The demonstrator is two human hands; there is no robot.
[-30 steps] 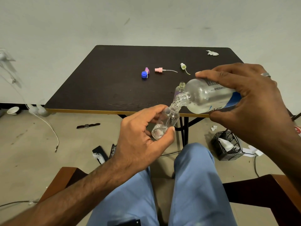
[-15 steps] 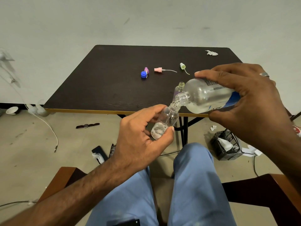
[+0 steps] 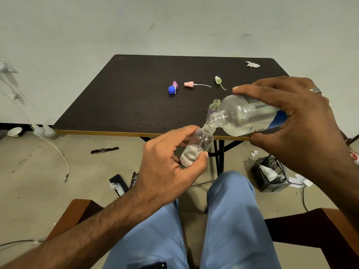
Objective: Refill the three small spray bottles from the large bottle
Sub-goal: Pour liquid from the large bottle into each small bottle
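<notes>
Around the work: a dark brown square desk (image 3: 120, 105) w/ a yellow front edge carries a blue round cap (image 3: 171, 89) touching a purple spray head (image 3: 175, 84), a pink spray head w/ a thin dip tube (image 3: 189, 84), a pale green spray head w/ curved tube (image 3: 218, 80) & a crumpled white tissue (image 3: 252, 64) at the far right corner. A second small clear bottle, uncapped (image 3: 215, 105), stands upright near the desk's front edge, partly hidden behind the large bottle's neck. On the floor: a black wristwatch (image 3: 104, 150), a white cable (image 3: 58, 150), a black plastic crate w/ white paper in it (image 3: 269, 175).

Left hand (image 3: 167, 167) has its grip clamped round a small clear plastic bottle (image 3: 196, 150), tilted, held in front of the desk edge above the knees; a little clear liquid sits in its base. Right hand (image 3: 297, 121) grips a large clear plastic bottle w/ blue label (image 3: 246, 115), tipped nearly flat, mouth touching the small bottle's threaded neck. Some clear liquid lies along its lower side.
</notes>
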